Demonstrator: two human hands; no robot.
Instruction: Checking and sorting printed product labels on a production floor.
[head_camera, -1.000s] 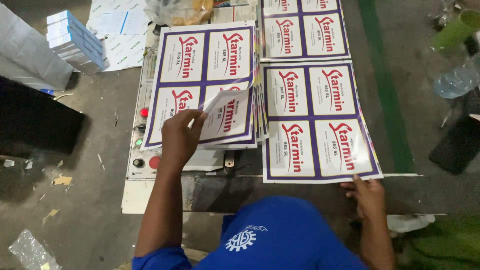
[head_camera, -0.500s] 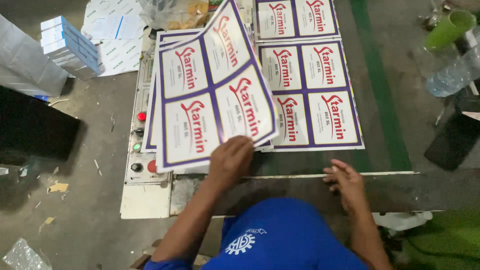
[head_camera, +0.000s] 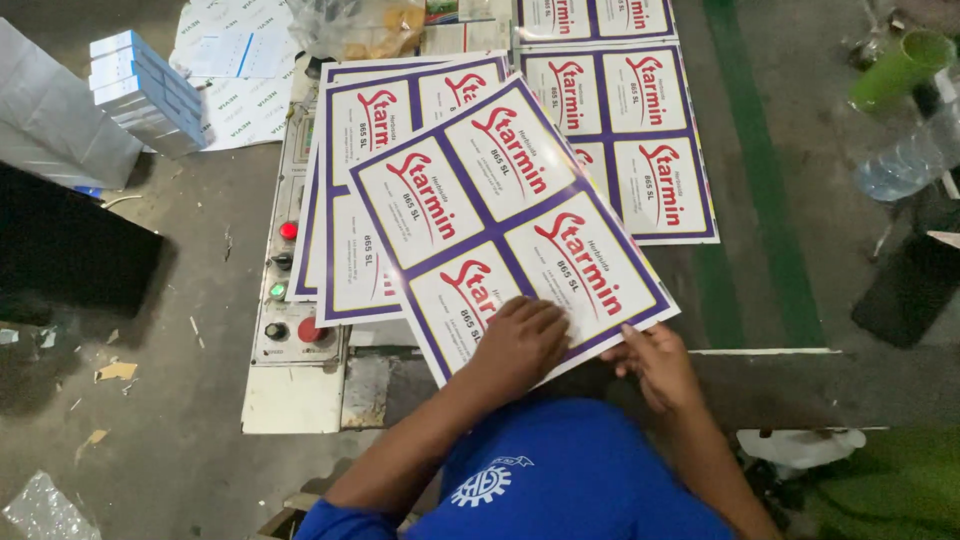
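Note:
A glossy printed sheet (head_camera: 500, 220) with four white labels in purple frames lies tilted, turned clockwise over a stack of similar sheets (head_camera: 345, 200). My left hand (head_camera: 520, 345) presses flat on the tilted sheet's near edge, fingers together. At the near right corner my right hand (head_camera: 655, 360) grips the same sheet's edge, fingers on top. Another sheet of the same labels (head_camera: 640, 130) lies flat to the right on the machine table (head_camera: 770, 300).
A control panel (head_camera: 285, 300) with red and green buttons sits left of the sheets. A stack of white-blue boxes (head_camera: 145, 90) stands at the far left. A green cup (head_camera: 900, 70) and a clear bottle (head_camera: 900, 165) are at the far right. Scraps litter the floor.
My left hand lifted one sheet from the left stack, laid it out and slid it toward me, turning it. My right hand moved left from the table edge to the sheet's corner.

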